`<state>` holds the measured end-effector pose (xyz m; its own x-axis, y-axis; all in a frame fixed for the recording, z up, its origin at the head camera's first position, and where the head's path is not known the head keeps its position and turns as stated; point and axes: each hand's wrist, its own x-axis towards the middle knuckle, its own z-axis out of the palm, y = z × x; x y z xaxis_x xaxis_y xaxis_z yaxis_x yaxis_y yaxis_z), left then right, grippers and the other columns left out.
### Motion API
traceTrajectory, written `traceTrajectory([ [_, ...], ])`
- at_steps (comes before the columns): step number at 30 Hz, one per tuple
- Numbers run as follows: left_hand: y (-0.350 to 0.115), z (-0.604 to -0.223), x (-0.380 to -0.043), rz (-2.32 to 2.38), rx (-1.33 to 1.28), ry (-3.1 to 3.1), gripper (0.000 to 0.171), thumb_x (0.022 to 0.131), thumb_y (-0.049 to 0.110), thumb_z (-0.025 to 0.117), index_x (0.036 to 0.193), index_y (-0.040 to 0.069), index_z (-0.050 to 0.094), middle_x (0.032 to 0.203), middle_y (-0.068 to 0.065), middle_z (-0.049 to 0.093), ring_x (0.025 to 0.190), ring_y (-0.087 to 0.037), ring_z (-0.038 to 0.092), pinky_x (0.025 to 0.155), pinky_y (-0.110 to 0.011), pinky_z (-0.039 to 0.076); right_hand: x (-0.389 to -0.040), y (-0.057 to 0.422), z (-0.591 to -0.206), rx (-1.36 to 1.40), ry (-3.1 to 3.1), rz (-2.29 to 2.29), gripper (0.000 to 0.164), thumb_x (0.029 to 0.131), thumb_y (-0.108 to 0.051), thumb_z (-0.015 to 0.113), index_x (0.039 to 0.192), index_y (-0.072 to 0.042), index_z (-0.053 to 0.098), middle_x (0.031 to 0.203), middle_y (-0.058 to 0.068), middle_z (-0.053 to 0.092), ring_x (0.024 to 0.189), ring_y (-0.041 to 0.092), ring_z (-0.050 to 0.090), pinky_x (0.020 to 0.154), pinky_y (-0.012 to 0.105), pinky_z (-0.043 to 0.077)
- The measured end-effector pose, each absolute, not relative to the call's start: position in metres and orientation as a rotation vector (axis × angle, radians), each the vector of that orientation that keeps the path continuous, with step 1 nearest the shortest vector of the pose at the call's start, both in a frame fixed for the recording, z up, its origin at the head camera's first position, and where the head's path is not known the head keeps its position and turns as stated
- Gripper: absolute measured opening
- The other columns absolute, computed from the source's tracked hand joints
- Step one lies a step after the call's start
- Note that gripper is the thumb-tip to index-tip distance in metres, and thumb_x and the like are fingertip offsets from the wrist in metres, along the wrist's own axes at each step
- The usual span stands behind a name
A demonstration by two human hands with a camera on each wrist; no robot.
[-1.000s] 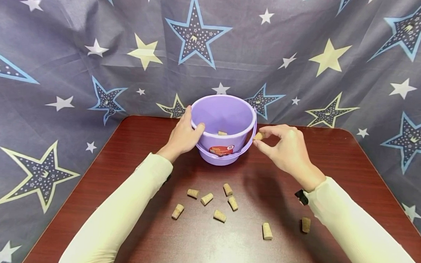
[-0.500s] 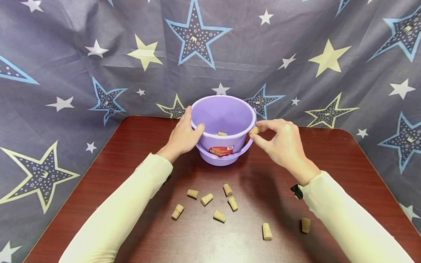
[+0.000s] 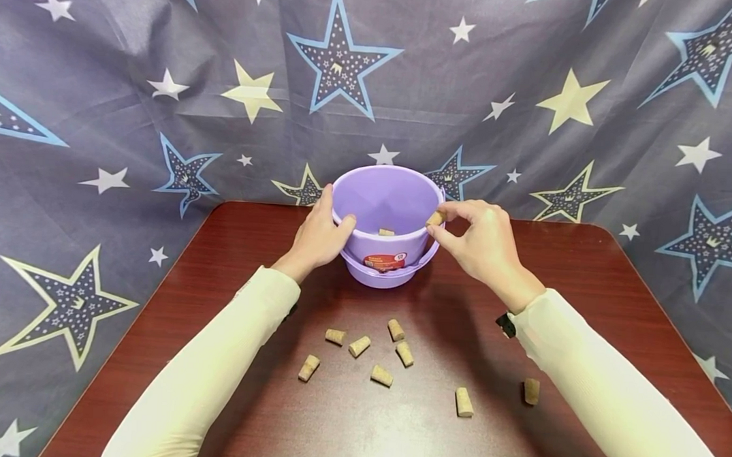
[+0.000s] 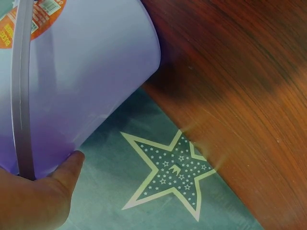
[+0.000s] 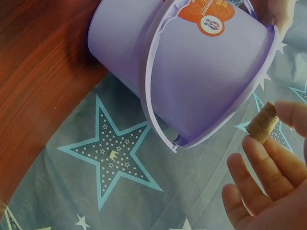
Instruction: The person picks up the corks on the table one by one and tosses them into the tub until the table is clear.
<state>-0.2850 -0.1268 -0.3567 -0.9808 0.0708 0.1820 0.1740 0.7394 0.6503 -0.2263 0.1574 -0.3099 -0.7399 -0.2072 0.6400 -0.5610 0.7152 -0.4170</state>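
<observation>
The cork (image 5: 263, 123) is by the right rim (image 3: 366, 234) of the bucket (image 3: 360, 248), held between the thumb and fingers of the right hand (image 3: 486, 246). Released too early, it might clip the rim or handle (image 5: 148, 86) and drop outside. It looks stubby, tan-brown and speckled. The left hand (image 3: 324, 232) has its fingers clamped on the bucket; a slack hold there could let a knock shift it. Other corks (image 3: 381, 375) lie on the surface (image 3: 249, 230).
</observation>
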Motion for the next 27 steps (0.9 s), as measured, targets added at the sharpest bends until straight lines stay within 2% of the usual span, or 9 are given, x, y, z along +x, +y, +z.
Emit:
traceTrajectory([
  [4,-0.127,-0.356,-0.285,-1.071,-0.197,-2.794,0.088,0.096,0.044,0.049,0.166,0.012,0.007,0.168,-0.013,0.025,0.149,-0.033,0.035,0.117,-0.053,0.033,-0.229,0.156,-0.310,0.585,-2.345,0.823,0.025,0.082,-0.023,0.087,0.102,-0.008,0.081,0.088,0.005,0.077,0.086,0.023,0.068,0.075,0.042,0.048],
  [14,-0.126,-0.355,-0.283,-1.084,-0.193,-2.793,0.087,0.097,0.044,0.050,0.166,0.013,0.007,0.168,-0.013,0.024,0.149,-0.033,0.034,0.117,-0.053,0.032,-0.235,0.151,-0.310,0.595,-2.351,0.822,0.011,0.086,-0.022,0.082,0.094,-0.014,0.081,0.086,0.001,0.076,0.082,0.020,0.067,0.069,0.038,0.044],
  [27,-0.126,-0.356,-0.284,-1.066,-0.193,-2.801,0.088,0.096,0.045,0.049,0.166,0.012,0.007,0.168,-0.014,0.025,0.149,-0.034,0.035,0.116,-0.053,0.033,-0.244,0.143,-0.311,0.554,-2.376,0.832,0.015,0.085,-0.022,0.083,0.097,-0.013,0.082,0.087,-0.001,0.077,0.072,0.017,0.063,0.060,0.035,0.042],
])
